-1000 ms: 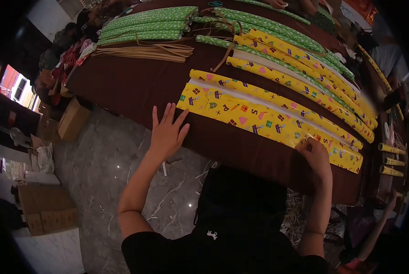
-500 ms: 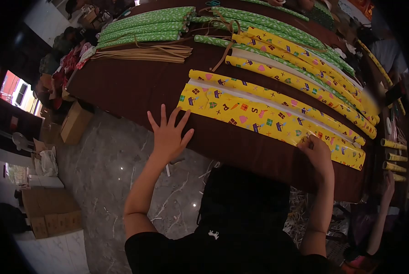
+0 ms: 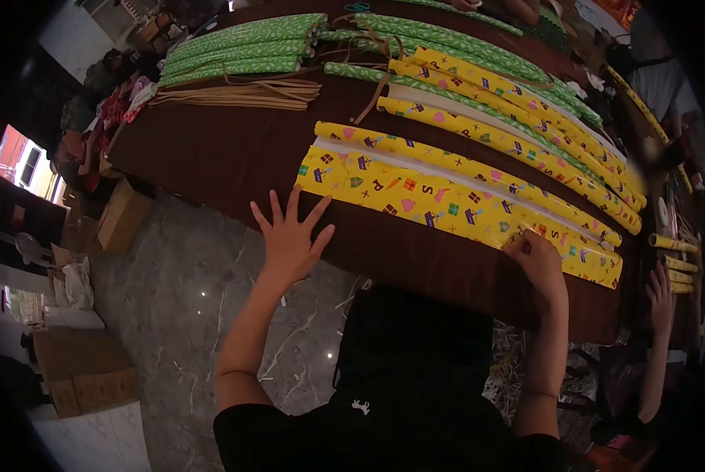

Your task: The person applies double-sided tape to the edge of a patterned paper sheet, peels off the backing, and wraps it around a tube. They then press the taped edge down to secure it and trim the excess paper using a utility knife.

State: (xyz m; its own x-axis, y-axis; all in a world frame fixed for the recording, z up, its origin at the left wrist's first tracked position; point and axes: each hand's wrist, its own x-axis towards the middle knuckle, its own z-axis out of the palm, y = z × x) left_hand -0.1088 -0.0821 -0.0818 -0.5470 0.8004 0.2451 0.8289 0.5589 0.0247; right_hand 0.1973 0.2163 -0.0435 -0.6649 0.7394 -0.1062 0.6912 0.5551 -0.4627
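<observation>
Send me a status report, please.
Left grip open wide; right grip curled at near edge of flat yellow printed sheet; long yellow printed roll along its far side.

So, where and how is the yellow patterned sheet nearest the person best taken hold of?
Probably pinch the yellow patterned sheet lightly by its long near edge, coming from the near side, where the right hand is. The sheet lies mostly flat with that edge largely uncovered, while a yellow strip runs along its far side.
</observation>
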